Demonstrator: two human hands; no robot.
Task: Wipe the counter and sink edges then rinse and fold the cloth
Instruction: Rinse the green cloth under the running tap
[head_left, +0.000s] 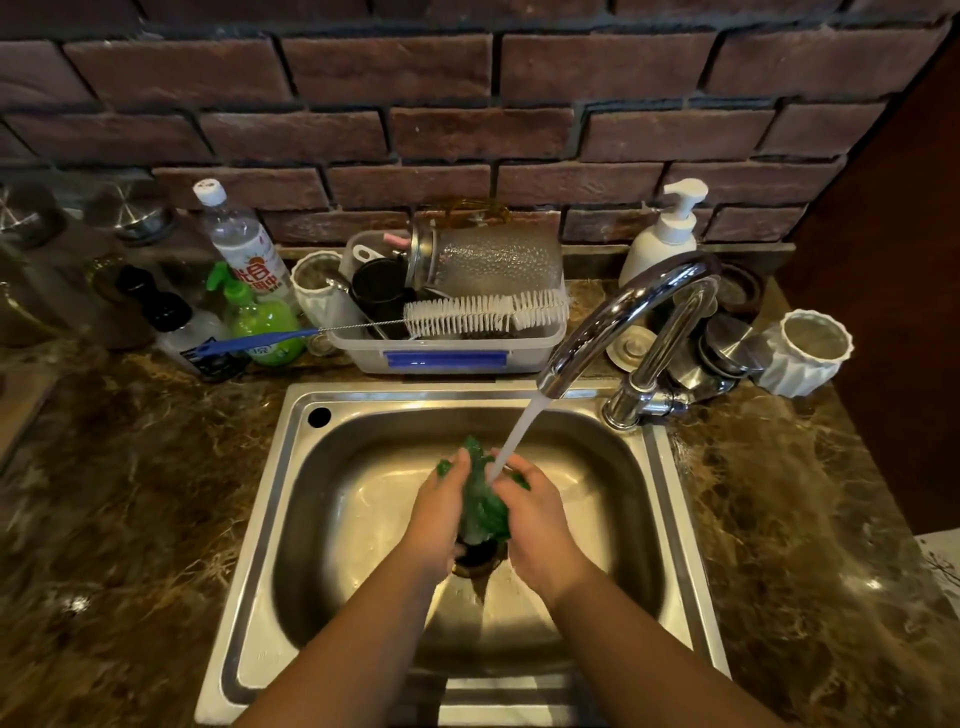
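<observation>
squeezing a green cloth over the sink, left hand and right hand clamp their fingers around it under water running from the tap.

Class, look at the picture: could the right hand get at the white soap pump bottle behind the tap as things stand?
Probably not yet: the right hand grips the green cloth, and the tap arches before the soap pump bottle.

Red Chinese characters, perhaps "合", on the clear bottle label.
</observation>
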